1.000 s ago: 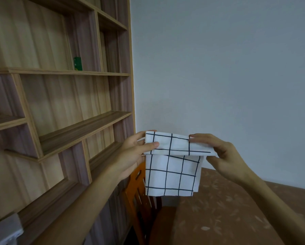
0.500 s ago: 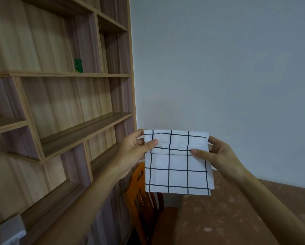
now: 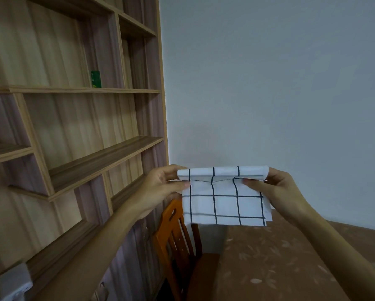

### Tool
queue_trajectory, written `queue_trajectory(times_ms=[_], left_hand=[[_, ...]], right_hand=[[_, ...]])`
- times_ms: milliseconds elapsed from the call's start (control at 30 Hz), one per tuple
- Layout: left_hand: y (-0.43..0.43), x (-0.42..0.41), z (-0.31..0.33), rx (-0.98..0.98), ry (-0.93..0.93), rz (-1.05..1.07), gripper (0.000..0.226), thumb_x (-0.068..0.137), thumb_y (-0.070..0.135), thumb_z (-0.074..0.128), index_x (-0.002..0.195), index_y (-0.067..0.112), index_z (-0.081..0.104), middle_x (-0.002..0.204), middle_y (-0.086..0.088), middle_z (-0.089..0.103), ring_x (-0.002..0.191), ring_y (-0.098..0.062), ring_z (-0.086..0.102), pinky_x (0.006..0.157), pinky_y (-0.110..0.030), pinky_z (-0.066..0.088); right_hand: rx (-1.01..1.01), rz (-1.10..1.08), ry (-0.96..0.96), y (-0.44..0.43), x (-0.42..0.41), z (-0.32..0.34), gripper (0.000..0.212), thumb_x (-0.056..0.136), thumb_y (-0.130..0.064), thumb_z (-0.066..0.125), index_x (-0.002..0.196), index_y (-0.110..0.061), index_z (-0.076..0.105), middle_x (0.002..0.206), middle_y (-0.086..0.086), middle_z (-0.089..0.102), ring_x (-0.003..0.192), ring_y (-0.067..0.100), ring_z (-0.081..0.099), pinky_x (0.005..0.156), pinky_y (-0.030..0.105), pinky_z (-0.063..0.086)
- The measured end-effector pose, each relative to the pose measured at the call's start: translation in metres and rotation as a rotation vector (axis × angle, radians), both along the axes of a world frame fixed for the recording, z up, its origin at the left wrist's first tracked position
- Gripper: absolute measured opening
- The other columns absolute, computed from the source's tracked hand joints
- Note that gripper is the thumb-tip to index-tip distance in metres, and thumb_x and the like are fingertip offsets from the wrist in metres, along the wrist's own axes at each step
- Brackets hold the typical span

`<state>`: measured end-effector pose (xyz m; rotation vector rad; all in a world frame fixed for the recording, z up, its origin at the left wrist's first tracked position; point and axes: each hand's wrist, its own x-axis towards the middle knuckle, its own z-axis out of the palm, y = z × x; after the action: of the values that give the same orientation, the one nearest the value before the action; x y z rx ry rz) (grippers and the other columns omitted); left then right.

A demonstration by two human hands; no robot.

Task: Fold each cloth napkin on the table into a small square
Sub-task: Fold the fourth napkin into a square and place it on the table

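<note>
White cloth napkin with a thin black grid point(image 3: 225, 203), held up in mid-air before a plain pale grey wall point(image 3: 269, 83). Hangs above one corner of a brown tabletop with a faint leaf pattern point(image 3: 280, 268), clear of the surface. Already down to a small rectangle of several layers, wider than tall. Top strip turned over toward the viewer; lower layers hanging free, with slightly uneven edges at the bottom right corner.

Left hand point(image 3: 162, 187) at the upper left corner, thumb in front and fingers behind, pinching the fold. Right hand point(image 3: 278, 190) at the upper right corner, thumb pressed on the front just under the turned strip, fingers curled behind, likewise clamped on the cloth. Bare forearms reaching in from the bottom of the view.

Probably the last fold of this napkin, only partly brought down. To do it well:
- Pull gently outward with both pinches to draw the top crease taut and straight.
- Bring the turned strip down to meet the bottom edge, with the black grid lines as a guide to squareness.
- Line up the stray layers at the lower right before letting go.
- Lay the napkin flat on the tabletop and press the crease with an open palm.

Main risk: slack in the middle, hinted at by a dipping, wavering grid line along the fold, likely to leave a crooked crease.

At left, a tall wood-grain shelf unit point(image 3: 73, 127) with a small green box point(image 3: 96, 78) on one shelf. Below the napkin, an orange wooden chair point(image 3: 178, 242) beside the table.
</note>
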<state>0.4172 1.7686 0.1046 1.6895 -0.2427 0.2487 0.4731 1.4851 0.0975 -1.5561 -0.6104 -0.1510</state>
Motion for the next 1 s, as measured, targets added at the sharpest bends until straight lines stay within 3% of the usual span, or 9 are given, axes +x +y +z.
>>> queue_trajectory(times_ms=[167, 300, 400, 500, 567, 667, 800, 900, 1000], left_hand=[[0.002, -0.002, 0.004, -0.131, 0.066, -0.095, 0.033, 0.099, 0.001, 0.042, 0.104, 0.001, 0.075, 0.120, -0.016, 0.072, 0.117, -0.030, 0.066, 0.099, -0.041, 0.054], [-0.001, -0.005, 0.004, -0.095, 0.075, -0.058, 0.031, 0.090, 0.027, 0.066, 0.106, 0.003, 0.075, 0.116, -0.010, 0.075, 0.115, -0.027, 0.068, 0.098, -0.038, 0.054], [0.000, -0.005, 0.000, 0.134, 0.017, 0.016, 0.040, 0.074, 0.028, 0.082, 0.113, 0.023, 0.075, 0.116, 0.001, 0.075, 0.117, -0.013, 0.067, 0.106, -0.040, 0.050], [-0.005, -0.010, 0.001, 0.324, 0.081, -0.054, 0.044, 0.080, 0.033, 0.081, 0.122, 0.035, 0.068, 0.120, 0.006, 0.072, 0.115, 0.001, 0.064, 0.100, -0.022, 0.051], [-0.013, -0.014, 0.002, 0.389, 0.099, -0.116, 0.044, 0.084, 0.022, 0.079, 0.126, 0.026, 0.065, 0.115, 0.006, 0.075, 0.107, 0.000, 0.069, 0.086, -0.014, 0.054], [-0.021, -0.016, -0.003, 0.373, 0.095, -0.176, 0.038, 0.086, 0.012, 0.077, 0.123, 0.010, 0.068, 0.115, -0.002, 0.076, 0.106, -0.014, 0.072, 0.088, -0.027, 0.058], [-0.023, -0.018, -0.004, 0.300, 0.027, -0.088, 0.030, 0.090, 0.011, 0.072, 0.120, 0.007, 0.069, 0.113, -0.004, 0.076, 0.098, -0.010, 0.074, 0.078, -0.022, 0.058], [-0.023, -0.014, -0.008, 0.163, 0.044, -0.057, 0.032, 0.095, 0.014, 0.066, 0.127, 0.012, 0.064, 0.116, -0.002, 0.075, 0.103, -0.014, 0.073, 0.080, -0.028, 0.061], [-0.029, -0.011, -0.014, 0.125, 0.016, -0.015, 0.031, 0.098, 0.019, 0.061, 0.128, 0.023, 0.059, 0.119, 0.003, 0.073, 0.107, -0.012, 0.071, 0.085, -0.031, 0.061]], right_hand=[[-0.037, 0.023, -0.029, -0.002, 0.004, 0.000, 0.038, 0.091, 0.012, 0.052, 0.079, -0.014, 0.077, 0.103, 0.004, 0.077, 0.098, 0.020, 0.073, 0.082, 0.036, 0.059], [-0.029, 0.013, -0.002, 0.001, 0.004, 0.000, 0.038, 0.092, 0.012, 0.048, 0.082, -0.010, 0.077, 0.105, 0.003, 0.077, 0.102, 0.021, 0.072, 0.090, 0.041, 0.056], [0.025, 0.007, 0.070, 0.005, 0.005, 0.000, 0.031, 0.097, 0.001, 0.047, 0.099, -0.009, 0.076, 0.108, 0.004, 0.077, 0.105, 0.023, 0.071, 0.094, 0.045, 0.054], [0.060, 0.021, 0.111, 0.011, 0.002, 0.003, 0.025, 0.101, -0.010, 0.049, 0.107, -0.012, 0.073, 0.108, 0.005, 0.077, 0.103, 0.025, 0.072, 0.088, 0.040, 0.058], [0.029, 0.040, 0.104, 0.015, -0.001, 0.004, 0.023, 0.101, -0.014, 0.051, 0.108, -0.014, 0.073, 0.105, 0.003, 0.077, 0.100, 0.023, 0.073, 0.081, 0.033, 0.059], [0.010, 0.023, 0.114, 0.022, 0.000, 0.002, 0.022, 0.100, -0.024, 0.054, 0.109, -0.023, 0.074, 0.105, -0.002, 0.077, 0.099, 0.020, 0.072, 0.085, 0.035, 0.057], [0.180, 0.156, 0.322, 0.029, 0.001, 0.007, 0.049, 0.096, -0.050, 0.043, 0.114, -0.015, 0.072, 0.107, 0.007, 0.076, 0.098, 0.023, 0.072, 0.088, 0.040, 0.055], [0.197, 0.280, 0.326, 0.030, -0.003, 0.004, 0.044, 0.085, -0.049, 0.065, 0.105, -0.011, 0.071, 0.090, 0.010, 0.074, 0.079, 0.022, 0.072, 0.075, 0.035, 0.057], [-0.055, 0.273, 0.220, 0.033, -0.003, -0.010, 0.056, 0.074, -0.047, 0.081, 0.113, -0.009, 0.070, 0.105, 0.018, 0.074, 0.096, 0.033, 0.071, 0.084, 0.037, 0.057]])
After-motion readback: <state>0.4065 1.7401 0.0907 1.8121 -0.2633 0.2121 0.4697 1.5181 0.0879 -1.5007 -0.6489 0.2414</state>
